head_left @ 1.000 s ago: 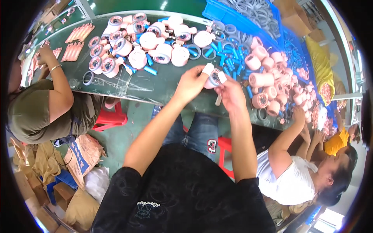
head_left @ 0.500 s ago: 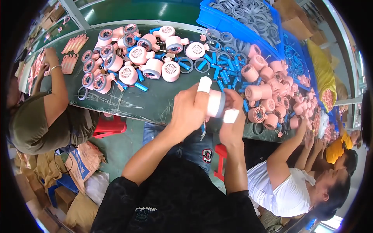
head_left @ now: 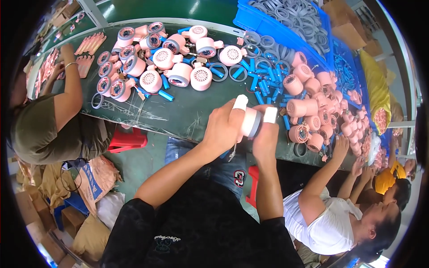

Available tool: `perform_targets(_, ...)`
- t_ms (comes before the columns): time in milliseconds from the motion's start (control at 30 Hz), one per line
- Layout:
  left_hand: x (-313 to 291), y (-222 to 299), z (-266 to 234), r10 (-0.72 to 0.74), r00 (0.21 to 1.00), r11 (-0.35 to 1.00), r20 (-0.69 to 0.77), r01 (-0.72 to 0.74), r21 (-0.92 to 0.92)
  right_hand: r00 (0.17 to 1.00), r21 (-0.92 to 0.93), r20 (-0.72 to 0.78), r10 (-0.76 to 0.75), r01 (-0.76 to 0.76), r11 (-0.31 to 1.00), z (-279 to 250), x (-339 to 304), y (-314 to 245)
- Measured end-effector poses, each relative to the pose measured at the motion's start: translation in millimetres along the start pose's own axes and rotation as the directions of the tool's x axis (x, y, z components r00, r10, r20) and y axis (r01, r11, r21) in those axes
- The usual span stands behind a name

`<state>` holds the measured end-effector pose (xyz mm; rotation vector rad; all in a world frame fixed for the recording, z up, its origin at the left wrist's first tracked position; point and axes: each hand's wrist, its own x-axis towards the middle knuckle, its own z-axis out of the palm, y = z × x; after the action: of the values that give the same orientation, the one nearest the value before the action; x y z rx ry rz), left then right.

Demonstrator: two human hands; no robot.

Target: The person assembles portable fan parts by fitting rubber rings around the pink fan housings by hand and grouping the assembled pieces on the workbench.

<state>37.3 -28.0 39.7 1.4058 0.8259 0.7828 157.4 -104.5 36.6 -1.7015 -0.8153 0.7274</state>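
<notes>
Over the near edge of the table, a pink fan housing (head_left: 247,119) with a grey ring (head_left: 256,123) round its end is held between my hands. My left hand (head_left: 222,128) is closed round the pink body, its thumb wrapped in white tape. Closed against the grey ring, my right hand (head_left: 267,138) grips from the other side; it too has white tape on a digit, and its fingertips are partly hidden. A thin part with a metallic end dangles below the housing. Beyond my hands lie pink fan housings (head_left: 201,78) with handles, several fitted with grey rings.
Blue cylindrical batteries (head_left: 263,87) and loose grey rings lie beside a heap of pink housings (head_left: 308,107) on the right. A blue crate (head_left: 250,20) of grey rings stands behind. Co-workers sit at the left (head_left: 40,134) and right (head_left: 317,219), arms over the green table (head_left: 178,116).
My right hand has turned and risen against the grey ring, its taped digit now higher and nearer the housing. My left hand keeps its hold. The whole view has shifted slightly.
</notes>
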Motion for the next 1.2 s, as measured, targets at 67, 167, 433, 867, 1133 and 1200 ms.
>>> perform_targets(67,6,-6,-5,-0.055,0.998,0.994,-0.008,0.054,-0.093,0.995,0.286,0.048,-0.085,0.068,0.956,-7,2,16)
perform_targets(167,7,10,-33,-0.221,0.971,0.954,0.095,0.235,-0.188,0.985,0.184,0.013,-0.170,0.165,0.969,-22,-7,54)
perform_targets(433,35,60,-214,0.292,0.951,0.929,-0.099,-0.257,0.268,0.955,-0.056,-0.261,-0.142,0.132,0.990,-77,-114,106)
perform_targets(867,227,-16,-567,0.253,0.920,0.684,-0.299,0.048,0.728,0.749,-0.030,-0.634,0.194,-0.274,0.961,-52,-205,115)
perform_targets(1133,256,-54,-557,-0.241,0.937,0.696,-0.252,0.348,0.628,0.310,0.233,-0.866,0.392,-0.443,0.866,-77,-314,106)
perform_targets(1200,302,18,-567,-0.292,0.948,-0.067,0.124,-0.149,0.987,0.316,0.342,-0.817,0.482,-0.406,0.847,-86,-331,132)
